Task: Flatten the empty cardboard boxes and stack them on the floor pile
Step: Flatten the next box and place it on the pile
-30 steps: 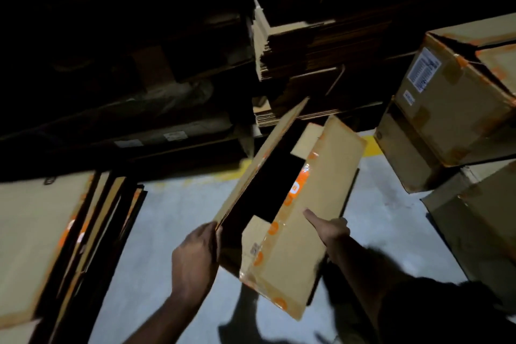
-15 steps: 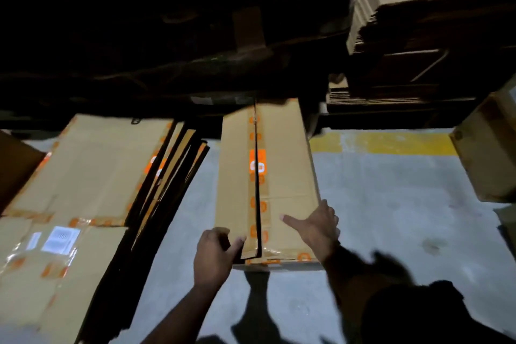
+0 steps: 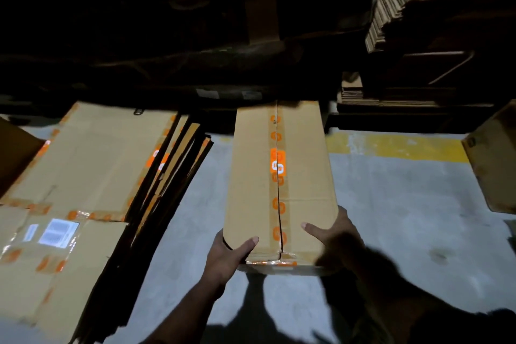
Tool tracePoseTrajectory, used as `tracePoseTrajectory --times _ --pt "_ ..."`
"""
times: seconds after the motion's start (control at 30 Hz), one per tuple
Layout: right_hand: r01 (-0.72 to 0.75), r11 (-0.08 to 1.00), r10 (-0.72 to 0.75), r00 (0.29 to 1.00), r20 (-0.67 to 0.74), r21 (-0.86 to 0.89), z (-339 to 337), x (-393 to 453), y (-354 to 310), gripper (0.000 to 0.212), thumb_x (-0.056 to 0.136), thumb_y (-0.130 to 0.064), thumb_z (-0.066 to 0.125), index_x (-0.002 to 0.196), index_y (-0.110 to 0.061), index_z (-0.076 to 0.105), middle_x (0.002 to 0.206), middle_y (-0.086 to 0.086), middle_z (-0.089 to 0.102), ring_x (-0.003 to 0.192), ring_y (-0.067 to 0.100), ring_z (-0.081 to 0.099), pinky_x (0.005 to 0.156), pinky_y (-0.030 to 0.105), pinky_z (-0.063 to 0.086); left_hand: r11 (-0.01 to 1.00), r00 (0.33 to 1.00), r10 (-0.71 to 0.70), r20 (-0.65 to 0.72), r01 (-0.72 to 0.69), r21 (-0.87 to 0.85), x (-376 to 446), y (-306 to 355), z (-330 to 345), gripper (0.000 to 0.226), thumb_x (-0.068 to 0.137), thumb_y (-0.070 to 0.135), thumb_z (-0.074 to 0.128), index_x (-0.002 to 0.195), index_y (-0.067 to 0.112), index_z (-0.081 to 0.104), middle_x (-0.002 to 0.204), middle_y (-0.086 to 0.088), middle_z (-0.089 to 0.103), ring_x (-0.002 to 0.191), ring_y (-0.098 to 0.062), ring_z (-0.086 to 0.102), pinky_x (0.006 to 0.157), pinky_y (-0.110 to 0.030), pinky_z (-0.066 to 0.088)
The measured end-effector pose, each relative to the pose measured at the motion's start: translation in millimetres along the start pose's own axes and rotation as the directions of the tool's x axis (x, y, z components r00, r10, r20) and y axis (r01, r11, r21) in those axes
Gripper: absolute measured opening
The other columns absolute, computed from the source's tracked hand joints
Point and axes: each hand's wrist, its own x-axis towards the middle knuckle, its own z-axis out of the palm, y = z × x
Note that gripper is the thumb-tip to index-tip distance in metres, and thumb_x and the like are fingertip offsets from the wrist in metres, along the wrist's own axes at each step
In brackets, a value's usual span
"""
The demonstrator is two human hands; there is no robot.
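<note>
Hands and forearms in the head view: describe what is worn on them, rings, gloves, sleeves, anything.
Both are bare. The left hand shows no glove, ring or watch, and its forearm no sleeve up to the frame edge. The right hand is likewise ungloved; its forearm lies in deep shadow, so a sleeve there cannot be ruled out.

I see the flattened box (image 3: 279, 184) dead centre, running toward twelve o'clock above the floor (image 3: 391, 218). The floor pile (image 3: 83, 176) lies at nine, a standing box (image 3: 494, 165) at three, stacked cardboard (image 3: 391, 8) at one.
</note>
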Motion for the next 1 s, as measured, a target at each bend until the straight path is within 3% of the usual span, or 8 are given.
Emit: tracePoseTrajectory --times 0.17,0.27,0.33,0.47,0.6,0.7,0.83,1.0 --pt "0.171 0.982 -0.170 0.985 0.014 -0.083 -25 -40 -50 0.111 0.050 -0.079 0.071 0.145 -0.037 0.031 0.134 -0.007 0.058 0.118 0.020 0.059 0.093 0.043 0.054 0.995 0.970 0.093 -0.225 -0.084 0.047 -40 49 -21 0.091 0.069 0.065 0.080 0.144 0.028 0.043 0.120 0.009 0.060 0.112 -0.018 0.057 0.093 -0.039 0.052" --pt "0.328 0.931 -0.329 0.944 0.023 -0.157 -44 -76 -86 0.082 0.069 -0.063 0.072 0.143 -0.044 0.041 0.138 -0.007 0.052 0.120 0.018 0.056 0.094 0.040 0.052 0.991 0.938 0.124 -0.325 -0.103 0.081 -79 66 -31 0.090 0.080 0.067 0.070 0.155 0.033 0.032 0.127 0.010 0.057 0.120 -0.023 0.056 0.097 -0.041 0.048" --pt "0.407 0.886 -0.408 0.912 0.041 -0.223 -55 -103 -108 0.049 0.082 -0.054 0.066 0.129 -0.046 0.057 0.141 -0.008 0.049 0.120 0.015 0.055 0.094 0.034 0.048 0.983 0.905 0.167 -0.391 -0.120 0.141 -103 75 -41 0.077 0.083 0.071 0.063 0.149 0.038 0.044 0.135 0.008 0.061 0.122 -0.021 0.058 0.097 -0.040 0.050" --pt "0.484 0.844 -0.505 0.862 -0.038 -0.231 -72 -169 -140 0.014 0.088 -0.052 0.056 0.091 -0.046 0.069 0.103 -0.021 0.067 0.097 0.009 0.061 0.085 0.033 0.048 0.950 0.829 0.294 -0.477 -0.195 0.245 -154 103 -74 0.049 0.088 0.069 0.056 0.123 0.037 0.069 0.117 0.007 0.070 0.108 -0.018 0.063 0.084 -0.033 0.047" --pt "0.523 0.818 -0.559 0.821 -0.118 -0.239 -84 -212 -152 0.017 0.091 -0.050 0.057 0.085 -0.042 0.071 0.079 -0.020 0.070 0.079 0.005 0.061 0.076 0.032 0.050 0.887 0.751 0.428 -0.502 -0.244 0.391 -197 124 -104 0.062 0.078 0.086 0.049 0.112 0.039 0.071 0.102 0.011 0.069 0.096 -0.015 0.062 0.082 -0.035 0.050" --pt "0.535 0.806 -0.575 0.809 -0.122 -0.254 -81 -213 -155 0.025 0.089 -0.055 0.061 0.105 -0.039 0.071 0.099 -0.016 0.070 0.092 0.010 0.062 0.082 0.035 0.052 0.811 0.726 0.519 -0.451 -0.251 0.529 -206 131 -118 0.069 0.074 0.082 0.061 0.124 0.036 0.066 0.106 0.010 0.070 0.094 -0.011 0.061 0.069 -0.029 0.045" --pt "0.579 0.752 -0.634 0.767 -0.103 -0.316 -64 -193 -160 0.047 0.092 -0.057 0.058 0.136 -0.040 0.054 0.134 -0.003 0.058 0.114 0.021 0.058 0.089 0.038 0.050 0.759 0.709 0.585 -0.394 -0.308 0.574 -185 134 -121 0.085 0.065 0.082 0.070 0.129 0.028 0.056 0.122 0.007 0.061 0.108 -0.015 0.061 0.075 -0.036 0.055" --pt "0.516 0.843 -0.513 0.856 -0.061 0.149 -54 -171 -164 0.081 0.095 -0.036 0.066 0.159 -0.035 0.017 0.158 0.001 0.034 0.138 0.023 0.042 0.106 0.039 0.042 0.789 0.736 0.539 -0.410 -0.271 0.552 -140 167 -127 0.089 0.063 0.087 0.065 0.124 0.023 0.056 0.118 0.002 0.061 0.102 -0.018 0.062 0.076 -0.038 0.058"
